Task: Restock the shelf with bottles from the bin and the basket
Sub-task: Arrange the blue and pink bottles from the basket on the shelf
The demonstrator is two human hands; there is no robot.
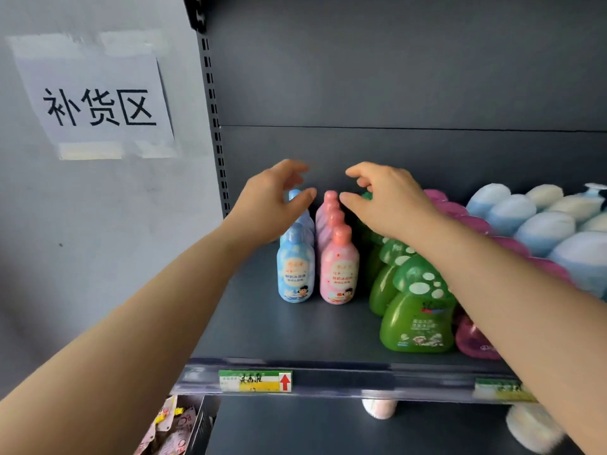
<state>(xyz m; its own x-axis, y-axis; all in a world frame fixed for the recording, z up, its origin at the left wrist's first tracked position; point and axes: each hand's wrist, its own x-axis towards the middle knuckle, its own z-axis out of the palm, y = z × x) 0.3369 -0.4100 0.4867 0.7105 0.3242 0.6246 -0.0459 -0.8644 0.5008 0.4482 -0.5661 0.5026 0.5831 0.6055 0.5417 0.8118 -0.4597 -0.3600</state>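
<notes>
Big dark grey shelf [262, 323] fills most of the view, with a pale wall [98, 224] to its left that has a taped-up paper sign [98, 106] with three black characters on it.

The bottles stand on the shelf deck in rows running front to back. Far right is a bunch of pale blue and cream bottles [538, 231], fairly blurry. Next to them is a row of magenta bottles [473, 339], mostly hidden behind the right forearm. Then come green bottles [414, 323] with white spots on top, the front one close to the shelf edge. Left of those, set further back, are the pink bottles [338, 274], with the blue bottles [295, 274] just beside them, both rows upright. The deck left of the blue row is bare.

Both arms reach in over the deck. The left hand [272, 205] hangs over the back of the blue row, fingers loosely curled and holding nothing. The right hand [391, 201] is the same, loose and empty, over the back of the green row, thumb near the rearmost pink cap. Can't tell if either hand actually touches a bottle.

A green and yellow price tag [255, 380] with a red arrow sits on the front rail.
</notes>
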